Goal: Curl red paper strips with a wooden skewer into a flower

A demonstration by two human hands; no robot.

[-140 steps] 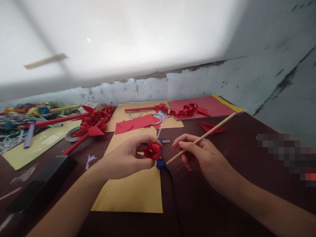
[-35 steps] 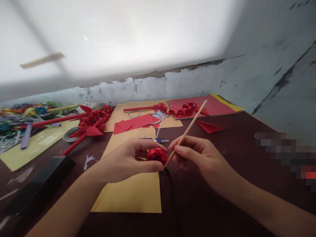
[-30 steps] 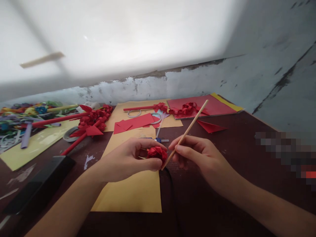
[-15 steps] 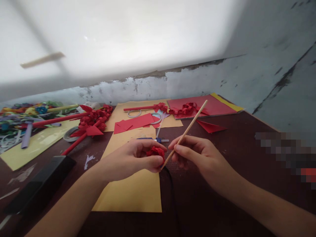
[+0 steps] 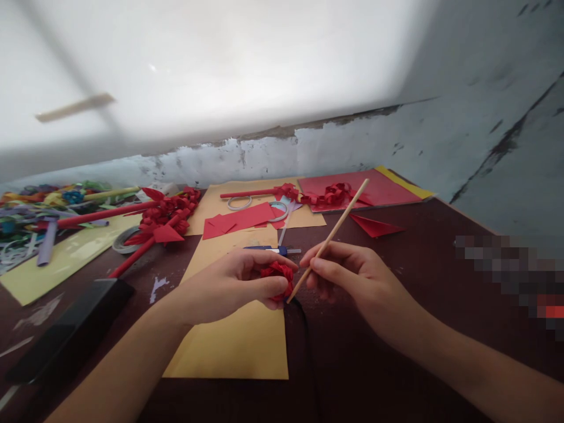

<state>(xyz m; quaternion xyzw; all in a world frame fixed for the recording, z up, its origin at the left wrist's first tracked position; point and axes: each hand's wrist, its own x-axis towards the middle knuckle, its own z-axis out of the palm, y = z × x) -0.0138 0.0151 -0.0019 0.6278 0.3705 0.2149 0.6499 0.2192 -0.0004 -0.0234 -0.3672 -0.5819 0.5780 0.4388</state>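
Observation:
My left hand (image 5: 247, 279) is closed around a crumpled red paper flower (image 5: 282, 276), its thumb and fingers on either side of it. In my right hand (image 5: 346, 267) a thin wooden stick (image 5: 339, 226) is pinched between thumb and fingers. The stick slants up to the right, and its lower end is close by the flower; I cannot tell whether they touch. Just beyond my left hand lies a blue glue gun (image 5: 277, 251) with a clear glue stick, partly hidden by the fingers. A sheet of yellow paper (image 5: 233, 352) lies beneath my left hand.
Finished red paper flowers (image 5: 165, 220) on red stems lie at the left beside a tape roll (image 5: 126, 239). Colourful paper strips (image 5: 26, 229) are heaped farther left. A black box (image 5: 70, 329) stands at front left. Red card pieces (image 5: 238, 220) and a red folder (image 5: 374, 188) lie toward the wall.
My left thumb has shifted slightly, and a little more of the red flower shows. The stick and my right hand have hardly moved.

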